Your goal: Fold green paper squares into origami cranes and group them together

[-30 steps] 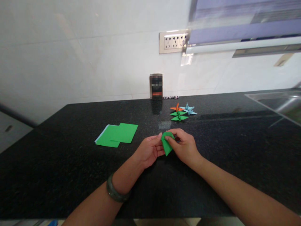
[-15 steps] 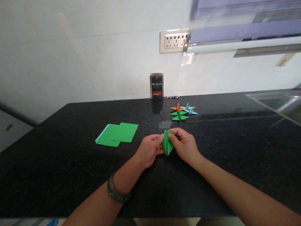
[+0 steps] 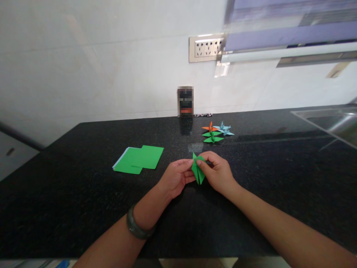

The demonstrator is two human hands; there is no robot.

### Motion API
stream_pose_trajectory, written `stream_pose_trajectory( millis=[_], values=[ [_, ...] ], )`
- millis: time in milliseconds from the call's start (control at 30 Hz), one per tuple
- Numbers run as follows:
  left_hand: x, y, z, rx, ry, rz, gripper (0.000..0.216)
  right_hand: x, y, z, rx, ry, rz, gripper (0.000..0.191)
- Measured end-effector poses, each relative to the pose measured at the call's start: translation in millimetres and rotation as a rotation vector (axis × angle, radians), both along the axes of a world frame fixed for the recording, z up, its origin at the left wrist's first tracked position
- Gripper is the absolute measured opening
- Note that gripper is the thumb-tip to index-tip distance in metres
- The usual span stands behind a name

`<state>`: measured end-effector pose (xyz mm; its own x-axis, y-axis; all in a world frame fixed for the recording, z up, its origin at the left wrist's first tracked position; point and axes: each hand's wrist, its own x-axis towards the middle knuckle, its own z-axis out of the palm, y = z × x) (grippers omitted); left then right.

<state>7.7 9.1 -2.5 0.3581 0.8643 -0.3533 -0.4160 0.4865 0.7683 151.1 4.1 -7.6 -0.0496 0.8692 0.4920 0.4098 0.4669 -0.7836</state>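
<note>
Between my two hands is a piece of folded green origami paper [image 3: 198,174], kite-like, with a slit toward its lower point and a peak at its top. My left hand [image 3: 176,177] pinches its left edge, thumb on top and fingers behind. On its right side my right hand [image 3: 219,169] grips it, the thumb pressed on the front face and the other fingers partly hidden behind. Beyond the hands, several finished paper cranes sit close together: green ones [image 3: 213,139], an orange one [image 3: 210,128] and light blue ones [image 3: 226,131].
Flat green paper squares [image 3: 129,162] overlap on the black countertop [image 3: 83,208] at left, with pale sheets under them. A pixelated dark box-like object [image 3: 185,102] stands against the wall, beside a patterned strip [image 3: 203,115]. A metal sink [image 3: 341,124] lies at far right.
The green folded paper has turned a little in my fingers; its top peak now points further up and left, and its folds have spread. My hands have hardly moved.
</note>
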Motion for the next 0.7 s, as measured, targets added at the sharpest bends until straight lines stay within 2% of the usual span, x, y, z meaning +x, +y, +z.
stream_pose_trajectory(
  millis=[367, 567, 700],
  values=[
    [0.7, -1.3, -1.0, 0.023, 0.029, -0.006, 0.026, -3.4, -2.1, -1.3, -0.116, -0.01, -0.095, 0.012],
    [2.4, -3.4, 0.1, 0.083, 0.058, 0.015, 0.034, -5.2, -1.0, 0.0, 0.023, -0.028, -0.134, 0.008],
    [4.2, -5.1, -0.2, 0.127, 0.112, 0.076, 0.036, -6.1, 0.4, -1.3, 0.067, -0.003, -0.16, 0.009]
  ],
)
